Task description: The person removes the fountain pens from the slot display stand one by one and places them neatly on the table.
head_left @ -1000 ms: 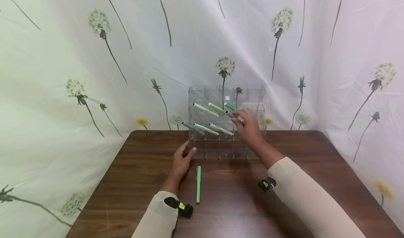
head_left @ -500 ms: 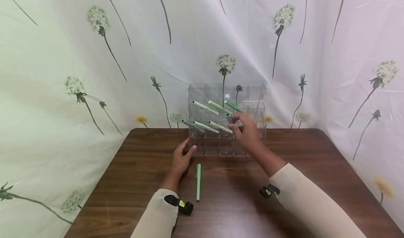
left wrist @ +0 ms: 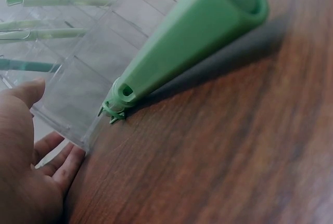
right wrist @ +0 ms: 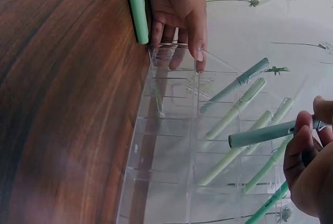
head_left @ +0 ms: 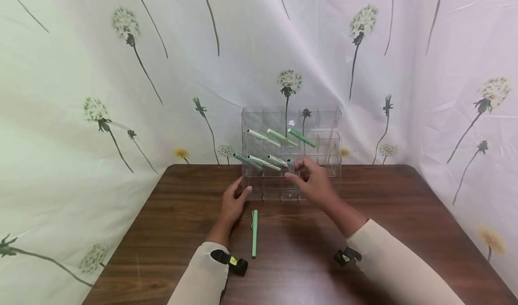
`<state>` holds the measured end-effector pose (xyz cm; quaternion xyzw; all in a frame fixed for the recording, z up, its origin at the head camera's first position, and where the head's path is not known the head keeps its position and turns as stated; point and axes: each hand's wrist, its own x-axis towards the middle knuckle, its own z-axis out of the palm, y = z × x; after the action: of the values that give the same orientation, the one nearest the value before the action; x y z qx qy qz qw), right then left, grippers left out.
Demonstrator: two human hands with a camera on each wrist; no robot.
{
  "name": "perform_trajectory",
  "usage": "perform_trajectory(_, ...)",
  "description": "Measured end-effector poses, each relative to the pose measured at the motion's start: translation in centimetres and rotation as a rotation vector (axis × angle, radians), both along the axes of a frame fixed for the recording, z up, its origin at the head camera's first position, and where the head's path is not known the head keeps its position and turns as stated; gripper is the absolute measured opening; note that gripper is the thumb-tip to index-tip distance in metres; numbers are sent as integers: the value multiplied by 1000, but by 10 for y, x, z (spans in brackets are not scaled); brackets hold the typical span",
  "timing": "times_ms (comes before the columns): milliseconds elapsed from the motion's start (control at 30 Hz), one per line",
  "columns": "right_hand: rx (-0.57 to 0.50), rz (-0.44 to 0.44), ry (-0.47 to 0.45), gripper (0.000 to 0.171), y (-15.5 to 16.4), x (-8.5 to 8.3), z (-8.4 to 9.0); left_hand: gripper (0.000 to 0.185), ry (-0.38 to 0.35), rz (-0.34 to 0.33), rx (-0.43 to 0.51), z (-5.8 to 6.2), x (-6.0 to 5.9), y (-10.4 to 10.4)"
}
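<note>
A clear plastic rack (head_left: 291,111) with small compartments stands at the back of the table. My left hand (head_left: 232,204) holds its lower left side, thumb in front and fingers partly hidden behind the wall. My right hand (head_left: 314,181) pinches a grey-green pen (right wrist: 263,133) in front of the rack. In the right wrist view that pen's free end points toward the rack, apart from the pens beyond it. Two rows of slanted pens sit in the rack, among them a dark green pen (head_left: 301,137) and a teal pen (head_left: 247,161).
A light green pen (head_left: 254,234) with a clip lies on the wooden table (head_left: 162,233), in front of the rack and right of my left wrist. A white curtain (head_left: 182,48) with a dandelion print hangs close behind and along the sides.
The right hand has lowered the grey-green pen from beside the upper row to the right end of the lower row. The left hand stays at the rack's side.
</note>
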<state>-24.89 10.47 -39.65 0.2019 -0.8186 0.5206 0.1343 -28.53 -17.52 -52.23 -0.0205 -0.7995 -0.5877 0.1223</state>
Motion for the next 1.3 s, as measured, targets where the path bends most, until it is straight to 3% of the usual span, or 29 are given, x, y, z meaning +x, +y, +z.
perform_trajectory(233,17,14,-39,23,2,4,-5,58,-10,1,-11,-3,-1,0)
perform_trajectory(500,-102,132,-278,28,2,0,-10,58,-2,2,3,-2,2,0)
perform_trajectory(733,-206,286,-444,29,2,-2,-11,58,6,-1,7,-2,1,0)
perform_trajectory(1033,-252,350,-464,42,2,-1,-12,58,10,2,2,-3,0,0)
perform_trajectory(1300,-217,231,-403,83,-2,0,-19,58,3,4,2,-2,0,0)
